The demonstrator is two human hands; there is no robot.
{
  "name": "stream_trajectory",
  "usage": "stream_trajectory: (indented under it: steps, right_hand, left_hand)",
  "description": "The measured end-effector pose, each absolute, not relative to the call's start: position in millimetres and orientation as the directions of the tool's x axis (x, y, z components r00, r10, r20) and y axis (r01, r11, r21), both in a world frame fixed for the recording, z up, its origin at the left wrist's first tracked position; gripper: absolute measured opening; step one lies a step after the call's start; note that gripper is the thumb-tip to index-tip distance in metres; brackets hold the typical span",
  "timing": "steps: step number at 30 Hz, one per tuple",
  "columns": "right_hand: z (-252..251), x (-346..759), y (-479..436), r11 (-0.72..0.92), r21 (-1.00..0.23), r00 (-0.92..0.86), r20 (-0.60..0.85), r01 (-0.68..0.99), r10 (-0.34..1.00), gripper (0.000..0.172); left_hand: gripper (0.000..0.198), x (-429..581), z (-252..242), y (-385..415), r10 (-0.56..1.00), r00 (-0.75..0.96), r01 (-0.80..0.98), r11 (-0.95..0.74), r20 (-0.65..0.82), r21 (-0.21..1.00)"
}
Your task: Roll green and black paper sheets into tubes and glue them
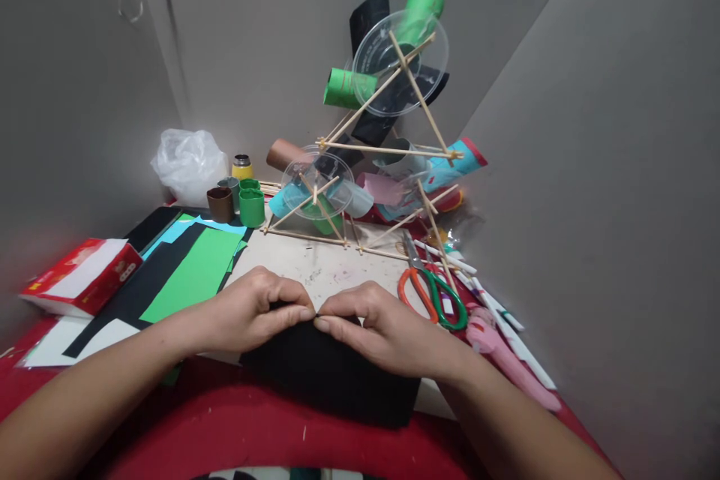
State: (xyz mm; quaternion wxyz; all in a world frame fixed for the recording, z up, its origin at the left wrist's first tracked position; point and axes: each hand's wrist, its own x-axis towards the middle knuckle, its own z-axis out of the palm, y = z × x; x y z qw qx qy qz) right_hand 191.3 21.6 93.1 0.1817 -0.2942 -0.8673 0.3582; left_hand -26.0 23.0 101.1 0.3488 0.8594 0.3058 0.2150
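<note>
The black sheet (337,379) lies between and below the hands, its far edge pinched between thumb and forefinger by both the left hand (253,311) and the right hand (382,326); their fingertips nearly meet about midway along that edge; the sheet's long axis runs left to right, its right end slanting nearer the person, its broad near edge facing them; around it are a pale board (315,262) and a red worktop (241,427); green paper (188,274) and a red box (84,277) lie to the left, scissors (427,274) with orange and green handles just beyond the right hand; a stick-framed wheel model (403,66) stands behind; grey walls (607,187) rise left, right and behind.
</note>
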Motion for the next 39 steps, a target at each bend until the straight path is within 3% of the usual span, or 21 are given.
stream_trajectory:
  steps: [7, 11, 14, 17, 20, 26, 32, 39]
  right_hand:
    - [97.4, 198.9, 28.2, 0.551, -0.739, -0.778, 0.058, 0.387, 0.625, 0.038]
    - [93.7, 203.0, 34.3, 0.582, -0.701, -0.787, 0.048, 0.412, 0.615, 0.038]
    - [88.6, 200.2, 36.1, 0.633, -0.636, -0.804, 0.034, 0.441, 0.594, 0.036]
    - [84.3, 193.8, 35.1, 0.654, -0.603, -0.807, 0.029, 0.456, 0.589, 0.033]
    - [82.4, 188.4, 32.8, 0.660, -0.598, -0.816, 0.018, 0.454, 0.578, 0.032]
    - [86.2, 196.3, 36.9, 0.625, -0.642, -0.822, -0.015, 0.445, 0.569, 0.034]
    - [98.8, 217.8, 47.9, 0.592, -0.672, -0.819, -0.038, 0.445, 0.573, 0.039]
    - [98.9, 233.0, 56.2, 0.532, -0.699, -0.744, -0.001, 0.478, 0.668, 0.040]
  left_hand:
    - [0.028, -28.5, 101.1, 30.1, 0.709, 0.690, 0.322, -0.478, 0.143, 0.817]
    - [0.032, -38.2, 101.8, 41.7, 0.694, 0.720, 0.353, -0.376, 0.008, 0.857]
    - [0.029, -42.4, 100.5, 44.6, 0.666, 0.744, 0.461, -0.458, -0.050, 0.760]
    - [0.019, -39.1, 97.9, 40.4, 0.692, 0.721, 0.525, -0.579, 0.036, 0.625]
    - [0.020, -32.6, 95.3, 35.8, 0.642, 0.766, 0.496, -0.632, 0.044, 0.595]
    - [0.029, -34.2, 95.3, 41.0, 0.563, 0.827, 0.393, -0.586, 0.006, 0.709]
    - [0.033, -48.5, 101.9, 51.2, 0.592, 0.804, 0.387, -0.460, -0.049, 0.799]
    - [0.033, -59.7, 94.7, 65.0, 0.647, 0.756, 0.399, -0.329, -0.104, 0.856]
